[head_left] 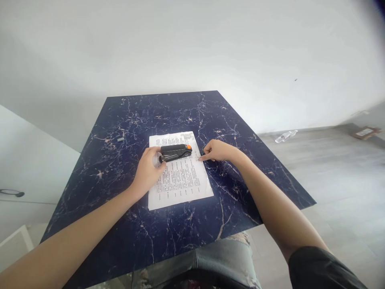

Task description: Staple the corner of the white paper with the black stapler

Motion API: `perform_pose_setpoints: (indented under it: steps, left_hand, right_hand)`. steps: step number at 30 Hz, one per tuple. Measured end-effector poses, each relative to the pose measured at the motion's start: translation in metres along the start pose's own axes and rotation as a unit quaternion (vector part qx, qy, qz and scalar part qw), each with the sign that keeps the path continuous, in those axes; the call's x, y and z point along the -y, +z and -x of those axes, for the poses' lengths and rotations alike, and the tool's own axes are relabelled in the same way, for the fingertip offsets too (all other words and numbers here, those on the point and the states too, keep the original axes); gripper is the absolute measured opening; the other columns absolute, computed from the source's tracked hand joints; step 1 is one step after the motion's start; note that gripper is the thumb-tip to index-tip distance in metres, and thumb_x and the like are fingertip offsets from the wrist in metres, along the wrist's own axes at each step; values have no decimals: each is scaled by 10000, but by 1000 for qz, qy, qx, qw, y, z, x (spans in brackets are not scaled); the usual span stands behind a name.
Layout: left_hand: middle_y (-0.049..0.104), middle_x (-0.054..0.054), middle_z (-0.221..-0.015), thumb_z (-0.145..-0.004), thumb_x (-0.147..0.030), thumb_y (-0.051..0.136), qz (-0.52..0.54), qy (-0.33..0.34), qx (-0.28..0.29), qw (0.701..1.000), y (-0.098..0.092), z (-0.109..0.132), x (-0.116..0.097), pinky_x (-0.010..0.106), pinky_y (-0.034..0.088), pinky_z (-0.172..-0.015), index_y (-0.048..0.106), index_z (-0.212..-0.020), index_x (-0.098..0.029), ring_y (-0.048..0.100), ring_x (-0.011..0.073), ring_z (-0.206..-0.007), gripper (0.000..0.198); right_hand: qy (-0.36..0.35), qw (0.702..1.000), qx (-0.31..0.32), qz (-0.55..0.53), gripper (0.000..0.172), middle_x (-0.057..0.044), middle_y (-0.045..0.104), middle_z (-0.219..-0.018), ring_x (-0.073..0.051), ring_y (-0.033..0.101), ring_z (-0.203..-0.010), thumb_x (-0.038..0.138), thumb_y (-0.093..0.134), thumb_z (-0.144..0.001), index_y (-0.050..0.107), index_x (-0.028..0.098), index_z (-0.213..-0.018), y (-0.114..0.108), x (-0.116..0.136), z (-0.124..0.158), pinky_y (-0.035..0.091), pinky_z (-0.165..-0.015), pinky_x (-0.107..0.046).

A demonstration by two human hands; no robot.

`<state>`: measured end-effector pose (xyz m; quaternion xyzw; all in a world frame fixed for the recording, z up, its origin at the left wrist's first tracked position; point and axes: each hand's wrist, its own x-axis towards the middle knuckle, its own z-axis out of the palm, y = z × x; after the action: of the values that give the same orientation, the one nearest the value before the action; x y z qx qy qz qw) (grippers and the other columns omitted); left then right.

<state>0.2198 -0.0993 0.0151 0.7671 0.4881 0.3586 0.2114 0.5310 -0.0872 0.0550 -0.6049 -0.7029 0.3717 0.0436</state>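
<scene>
A black stapler (pixel 176 152) with an orange patch at its right end lies across the upper half of a printed white sheet of paper (pixel 180 188). Thumb and fingers of my left hand (pixel 149 166) close around the stapler's left end, over the paper's left edge. At the paper's right edge, my right hand (pixel 218 151) has its index finger stretched out, the tip touching the sheet. The other fingers of that hand are curled in, and nothing shows in them. Whether there is more than one sheet, I cannot tell.
The paper rests on a dark blue marble-patterned table (pixel 168 233). A small pale strip (pixel 120 139) lies on the table at left. On the floor at right are a clear plastic bottle (pixel 286 136) and a brown box (pixel 366 132). A white wall (pixel 192 48) stands behind the table.
</scene>
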Motion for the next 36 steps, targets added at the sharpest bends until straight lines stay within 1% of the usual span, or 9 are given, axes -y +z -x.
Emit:
perform_pose_setpoints:
  steps: [5,10,13,16,19,23,26,30,36]
  left_hand:
    - [640,94,-1213,-812,-91,660,11,8,-9,1000,1,1,5,535,480,-1068,617,-1173,-224,613,297,-1183,387]
    - [646,96,-1221,-870,-117,604,48,-21,-12,999,2,2,6,515,464,-1071,613,-1171,-222,609,285,-1199,319]
    - [652,92,-1232,-920,-148,550,82,-42,-23,995,1,2,7,504,441,-1093,619,-1171,-225,603,273,-1217,271]
    - [657,91,-1256,-959,-178,491,116,-71,-45,990,0,2,8,497,421,-1109,622,-1178,-229,594,267,-1237,261]
    - [665,91,-1276,-975,-194,453,154,-87,-65,982,0,2,9,489,420,-1110,625,-1186,-233,597,267,-1249,275]
    - [664,95,-1312,-986,-216,443,183,-92,-73,976,1,2,12,490,416,-1124,640,-1197,-236,592,272,-1278,289]
    - [665,97,-1311,-987,-220,445,190,-97,-73,974,2,2,14,496,409,-1136,648,-1194,-235,591,272,-1280,291]
    - [668,85,-1305,-937,-162,478,196,-87,-81,973,3,3,16,501,401,-1157,658,-1196,-241,589,271,-1286,325]
    - [677,80,-1315,-916,-117,453,205,-74,-83,972,3,3,15,505,398,-1177,670,-1209,-239,594,258,-1297,384]
  right_hand:
    - [14,999,-50,-15,517,-2,563,-563,-123,450,-532,467,742,-820,395,216,-531,1,-4,-8,393,-608,-332]
    - [16,996,-89,-7,534,-3,558,-569,-130,449,-544,512,738,-828,393,216,-547,2,-4,-13,379,-612,-327]
    - [-26,980,-198,-22,492,0,551,-597,-136,448,-578,554,662,-886,452,214,-599,9,5,-15,364,-617,-318]
    - [-121,946,-288,-84,377,-44,672,-818,-173,568,-740,537,525,-978,617,203,-831,22,21,-19,434,-704,-316]
    - [-216,935,-249,-129,328,-99,711,-1168,-225,651,-1024,474,546,-988,657,214,-1154,38,36,-23,504,-877,-355]
    - [-272,940,-192,-77,378,-100,705,-1270,-249,664,-1109,347,648,-937,646,245,-1301,56,44,-26,507,-981,-412]
    - [-270,941,-197,-50,396,-87,726,-1242,-247,675,-1096,275,654,-921,655,255,-1317,60,45,-26,506,-989,-417]
    - [-240,944,-221,-45,413,-80,742,-1213,-249,683,-1055,325,706,-898,682,254,-1304,57,40,-26,508,-990,-431]
    - [-202,937,-203,-200,291,-79,765,-1166,-248,694,-1092,354,553,-992,763,235,-1153,57,34,-29,501,-1027,-444]
